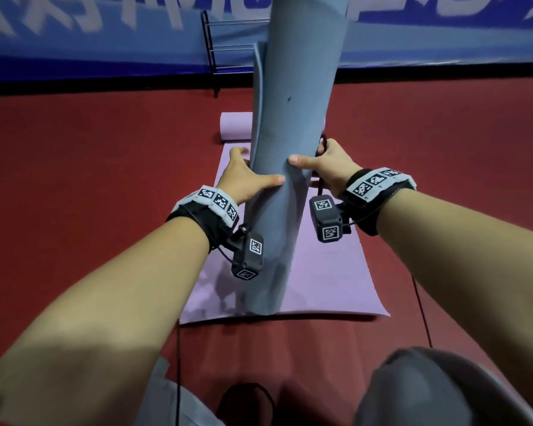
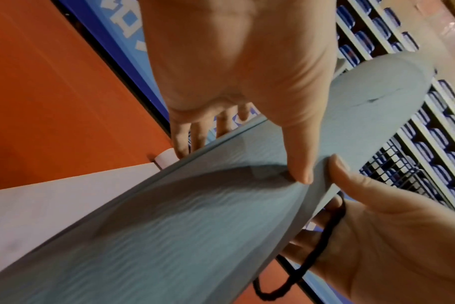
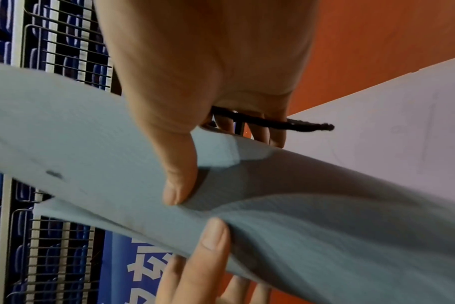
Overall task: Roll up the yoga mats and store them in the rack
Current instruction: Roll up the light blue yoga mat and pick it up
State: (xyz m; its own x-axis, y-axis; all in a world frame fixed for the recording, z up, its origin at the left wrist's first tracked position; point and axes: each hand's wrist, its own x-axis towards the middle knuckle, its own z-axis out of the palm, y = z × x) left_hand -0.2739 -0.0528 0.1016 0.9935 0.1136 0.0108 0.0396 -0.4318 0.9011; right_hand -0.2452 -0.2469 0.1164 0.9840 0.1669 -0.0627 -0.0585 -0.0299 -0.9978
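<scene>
Two hands (image 1: 250,179) (image 1: 326,162) clasping rolled grey mat (image 1: 293,118); pink mat (image 1: 320,272) unrolled; rack (image 1: 225,53), twelve o'clock, unfilled.

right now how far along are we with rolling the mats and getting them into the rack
Done: the blue-grey mat is rolled up, though its outer flap looks loose. In hand: both hands, left and right, grip it standing on end, a black band looped on the right fingers. Left: the pink mat lies mostly flat on the floor, only its far end rolled, and the rack looks empty where visible.
</scene>
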